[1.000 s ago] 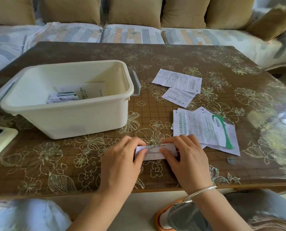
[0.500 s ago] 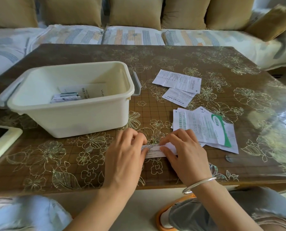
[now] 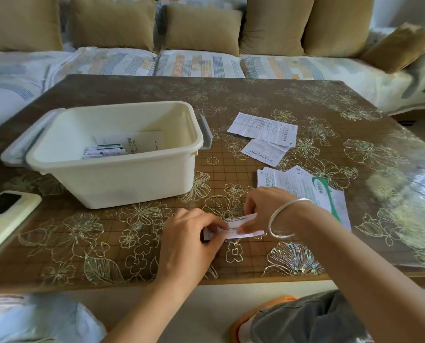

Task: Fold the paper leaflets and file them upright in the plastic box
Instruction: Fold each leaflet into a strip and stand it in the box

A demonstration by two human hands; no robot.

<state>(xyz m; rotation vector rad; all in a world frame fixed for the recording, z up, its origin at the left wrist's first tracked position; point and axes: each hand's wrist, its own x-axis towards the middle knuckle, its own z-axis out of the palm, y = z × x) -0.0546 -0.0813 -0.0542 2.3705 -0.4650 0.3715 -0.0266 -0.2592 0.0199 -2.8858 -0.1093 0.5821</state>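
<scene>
Since a moment ago the right hand has tipped up, bending the leaflet over. Fingers of the left hand and right hand pinch it tight. It lies on the surface just in front of the box. Another fold seems begun.

brown tabletop covered with a gold flower-print sheet, pale phone laid camera-side up at the left edge, striped sofa parked right behind, tan cushions propped along its back, light blue fabric bunched bottom left, orange-rimmed thing half hidden below
</scene>
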